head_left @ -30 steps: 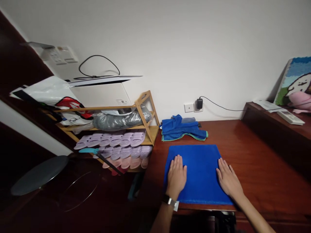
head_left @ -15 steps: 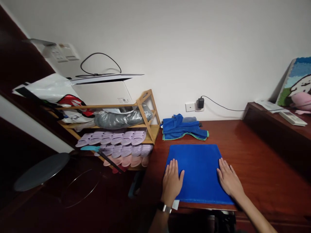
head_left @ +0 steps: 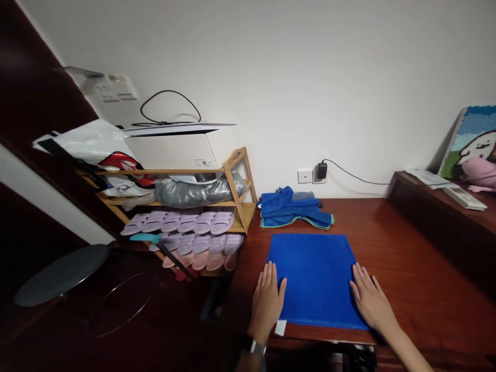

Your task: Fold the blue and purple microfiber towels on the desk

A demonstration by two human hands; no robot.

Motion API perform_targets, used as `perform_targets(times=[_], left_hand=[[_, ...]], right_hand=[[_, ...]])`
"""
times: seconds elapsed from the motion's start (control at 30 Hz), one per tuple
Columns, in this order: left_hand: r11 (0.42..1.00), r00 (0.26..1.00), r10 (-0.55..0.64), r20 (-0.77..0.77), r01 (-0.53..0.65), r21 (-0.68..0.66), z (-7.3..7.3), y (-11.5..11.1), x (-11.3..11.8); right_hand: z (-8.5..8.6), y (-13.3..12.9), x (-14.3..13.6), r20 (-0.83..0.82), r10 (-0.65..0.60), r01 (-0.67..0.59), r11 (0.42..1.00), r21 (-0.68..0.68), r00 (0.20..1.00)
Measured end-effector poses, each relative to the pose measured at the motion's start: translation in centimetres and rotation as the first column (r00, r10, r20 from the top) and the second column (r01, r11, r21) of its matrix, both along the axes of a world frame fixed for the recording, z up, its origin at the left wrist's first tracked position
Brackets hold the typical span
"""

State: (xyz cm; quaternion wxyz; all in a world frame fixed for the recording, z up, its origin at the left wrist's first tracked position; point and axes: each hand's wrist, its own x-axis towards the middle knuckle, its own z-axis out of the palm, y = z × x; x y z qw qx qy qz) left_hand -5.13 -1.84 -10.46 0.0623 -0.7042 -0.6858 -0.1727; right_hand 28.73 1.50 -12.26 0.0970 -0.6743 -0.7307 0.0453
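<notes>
A smooth blue cloth (head_left: 315, 279) lies flat and squared on the reddish-brown wooden table (head_left: 372, 222), with a small white tag (head_left: 280, 327) at its near left corner. My left hand (head_left: 267, 297) rests palm down along its left edge, fingers straight and pointing away from me. At the opposite edge my right hand (head_left: 372, 297) lies flat too, fingers stretched out, partly on the cloth and partly on the wood. Neither hand grips anything. Beyond the cloth, a crumpled blue cloth with green edging (head_left: 292, 209) sits near the wall.
To the left stands a wooden rack (head_left: 238, 191) with lilac and pink slippers (head_left: 203, 223), a bag and a white box (head_left: 170, 151). A black plug (head_left: 322, 170) is in the wall. A raised ledge on the right bears a remote control (head_left: 464, 197). A round stool (head_left: 62, 274) is at far left.
Both hands have shifted outward towards the cloth's side edges, the left hand leftward and the right slightly rightward. The whole view has shifted a little. The cloth stays flat.
</notes>
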Motion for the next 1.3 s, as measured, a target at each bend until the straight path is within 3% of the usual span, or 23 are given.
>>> perform_targets(times=[0.17,0.27,0.37,0.47,0.53,0.6,0.7,0.87,0.97,1.13,1.3], left_hand=[[0.987,0.996,0.086,-0.024,-0.082,0.137,-3.1,-5.8,-4.3],[0.967,0.987,0.161,-0.002,-0.158,0.199,-2.5,-7.6,-4.3],[0.988,0.998,0.058,0.027,-0.061,0.140,0.6,-6.3,0.6],[0.972,0.969,-0.234,0.080,0.236,-0.014,3.8,-3.2,8.2],[0.927,0.923,-0.363,0.128,0.372,-0.055,4.7,-1.4,12.3],[0.905,0.903,-0.400,0.155,0.416,-0.087,4.6,-0.3,14.1],[0.938,0.939,-0.314,0.141,0.330,-0.107,3.2,-0.6,12.0],[0.992,0.995,-0.103,0.014,0.103,-0.069,1.2,-4.6,2.5],[0.997,0.997,-0.065,-0.040,0.064,-0.036,0.6,-6.4,-1.2],[0.997,0.995,-0.075,-0.070,0.076,0.002,-0.1,-6.8,-1.8],[0.997,0.997,-0.071,-0.040,0.072,0.021,-0.1,-6.7,-1.4]], right_hand=[[-1.6,-3.4,0.2,-0.072,0.012,-0.006,0.996,0.084,0.997],[-1.5,-3.7,0.1,-0.070,0.006,0.000,0.997,0.078,0.998],[-1.4,-3.6,0.1,-0.063,0.009,-0.003,0.996,0.093,0.998],[-1.6,-3.5,0.2,-0.048,0.025,-0.020,0.994,0.112,0.999],[-1.7,-3.5,0.3,-0.043,0.032,-0.027,0.993,0.113,0.999],[-1.8,-3.5,0.4,-0.043,0.029,-0.024,0.993,0.114,0.999],[-2.0,-3.5,0.6,-0.041,0.033,-0.028,0.993,0.119,0.999],[-2.5,-3.5,0.8,-0.031,0.043,-0.039,0.991,0.129,0.999],[-2.5,-3.6,0.8,-0.021,0.042,-0.039,0.993,0.113,0.999],[-0.5,-3.7,0.1,0.032,0.006,-0.010,0.994,0.109,0.999],[3.2,-3.3,-4.5,0.047,0.084,-0.087,0.995,0.057,0.995]])
